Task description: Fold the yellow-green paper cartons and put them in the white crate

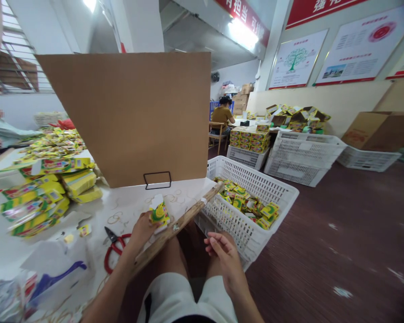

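My left hand (144, 229) is closed round a small yellow-and-green printed carton (159, 212) with its white flaps sticking up, just above the table's wooden edge strip (183, 220). Over my right knee hovers my right hand (224, 252), its fingers loosely bent and apart, holding nothing that I can see. Close by it is a white plastic crate (283, 192), filled partway with small yellow-green cartons (239, 200). Red-handled scissors (115, 246) lie on the white table left of my left hand, with loose rubber bands (115, 218) around them.
A large cardboard panel (134, 112) stands upright behind a black wire stand (157, 180). Flattened yellow cartons (37, 202) are stacked at the left, beside crumpled plastic bags (60, 264). One person (222, 114) sits farther back; another's sleeve (10, 130) shows at left. More crates (299, 157) stand right.
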`<state>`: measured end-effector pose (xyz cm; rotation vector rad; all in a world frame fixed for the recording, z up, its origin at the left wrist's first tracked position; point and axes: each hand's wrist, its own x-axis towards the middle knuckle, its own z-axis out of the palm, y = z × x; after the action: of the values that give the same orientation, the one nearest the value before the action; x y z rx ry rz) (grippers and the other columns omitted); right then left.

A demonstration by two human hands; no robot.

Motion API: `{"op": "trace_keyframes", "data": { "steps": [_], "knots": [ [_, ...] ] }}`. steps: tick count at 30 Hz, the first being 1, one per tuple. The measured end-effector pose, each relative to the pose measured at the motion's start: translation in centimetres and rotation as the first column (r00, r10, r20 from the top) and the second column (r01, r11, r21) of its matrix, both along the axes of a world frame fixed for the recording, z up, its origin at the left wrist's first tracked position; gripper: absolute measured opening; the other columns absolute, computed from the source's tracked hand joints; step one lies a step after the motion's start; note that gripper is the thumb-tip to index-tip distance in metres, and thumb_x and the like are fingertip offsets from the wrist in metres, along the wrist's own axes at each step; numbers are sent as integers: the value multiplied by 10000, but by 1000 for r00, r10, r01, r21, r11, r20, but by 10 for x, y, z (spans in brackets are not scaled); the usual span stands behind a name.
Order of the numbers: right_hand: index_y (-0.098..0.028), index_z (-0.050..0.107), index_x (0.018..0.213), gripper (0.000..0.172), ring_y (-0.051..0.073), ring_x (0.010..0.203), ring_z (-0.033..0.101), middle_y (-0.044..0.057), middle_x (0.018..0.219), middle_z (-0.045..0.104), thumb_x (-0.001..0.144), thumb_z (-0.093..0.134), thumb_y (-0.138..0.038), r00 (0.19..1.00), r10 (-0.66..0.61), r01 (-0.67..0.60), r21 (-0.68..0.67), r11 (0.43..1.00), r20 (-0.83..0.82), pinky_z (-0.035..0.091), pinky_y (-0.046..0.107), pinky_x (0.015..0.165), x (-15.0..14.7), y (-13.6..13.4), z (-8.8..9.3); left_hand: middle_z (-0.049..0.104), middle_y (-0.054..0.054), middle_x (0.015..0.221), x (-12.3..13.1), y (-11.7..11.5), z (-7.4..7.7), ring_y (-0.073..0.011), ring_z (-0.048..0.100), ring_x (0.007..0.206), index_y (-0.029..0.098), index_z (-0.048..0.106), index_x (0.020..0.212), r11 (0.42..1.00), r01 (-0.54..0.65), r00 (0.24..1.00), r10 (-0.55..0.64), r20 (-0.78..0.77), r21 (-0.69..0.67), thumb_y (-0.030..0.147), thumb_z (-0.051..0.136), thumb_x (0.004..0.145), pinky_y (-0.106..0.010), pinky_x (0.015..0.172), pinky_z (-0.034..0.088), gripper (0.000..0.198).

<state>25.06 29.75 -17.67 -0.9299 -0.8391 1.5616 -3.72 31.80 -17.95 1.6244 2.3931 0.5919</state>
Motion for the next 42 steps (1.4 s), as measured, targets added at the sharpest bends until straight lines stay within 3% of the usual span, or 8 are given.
{"op": "trace_keyframes", "data": {
  "steps": [3,10,20,28,32,36,39,42],
  "knots": [
    [-146,699,871,428,139,620,590,59,761,707,599,802,-459,1000,6,-6,-4,1000,12,453,263,602,0,-1,1,626,-224,1117,3,2,-3,-306,611,1013,21,426,1227,995,-94,996,94,4,-17,389,614,769,-333,788,450,617],
    [-147,697,872,418,139,624,590,59,768,706,616,792,-463,999,25,-25,0,1000,34,450,258,601,-1,-3,4,678,-122,958,6,6,-8,-218,647,857,83,530,1102,984,-170,985,171,13,-51,303,585,822,-327,734,476,361],
    [-142,695,876,413,129,616,594,61,757,707,635,782,-465,998,56,-56,-4,998,38,445,237,586,-3,-5,6,601,-110,1257,12,5,3,-256,547,1172,182,608,1121,988,150,989,-150,-12,27,288,686,692,-321,1006,388,449],
    [-153,710,845,388,124,587,584,55,733,707,622,790,-460,998,64,-64,-2,998,28,438,232,563,-6,-6,5,714,-89,998,6,7,12,-218,651,941,143,679,918,993,117,993,-117,16,19,279,613,780,-375,880,459,205],
    [-153,712,847,385,128,590,584,57,735,709,628,788,-461,997,67,-67,2,998,23,438,235,566,-6,-5,4,722,-106,862,12,-2,19,-230,661,838,163,673,824,982,22,1000,-18,-22,187,258,482,865,-347,811,479,217],
    [-141,729,836,431,132,583,583,77,724,715,652,745,-531,997,80,-80,-8,997,12,436,236,557,-9,-9,6,666,-124,1100,33,-27,31,-221,609,1038,151,624,1027,864,52,996,-11,-85,500,281,309,954,-384,947,447,349],
    [-144,738,885,465,131,608,592,89,764,725,728,659,-575,991,128,-129,-21,991,-51,440,229,571,-14,-15,9,685,-78,1107,62,-48,34,-196,582,1127,175,666,963,743,309,951,-245,-187,594,257,383,936,-366,1023,428,296],
    [-167,738,822,368,122,570,569,45,691,705,732,686,-520,982,152,-152,13,988,-112,425,221,548,-18,-17,10,726,-3,1031,95,-64,28,-178,623,1082,234,690,949,566,604,791,-514,-332,561,212,536,872,-333,1006,468,174]
  ]
}}
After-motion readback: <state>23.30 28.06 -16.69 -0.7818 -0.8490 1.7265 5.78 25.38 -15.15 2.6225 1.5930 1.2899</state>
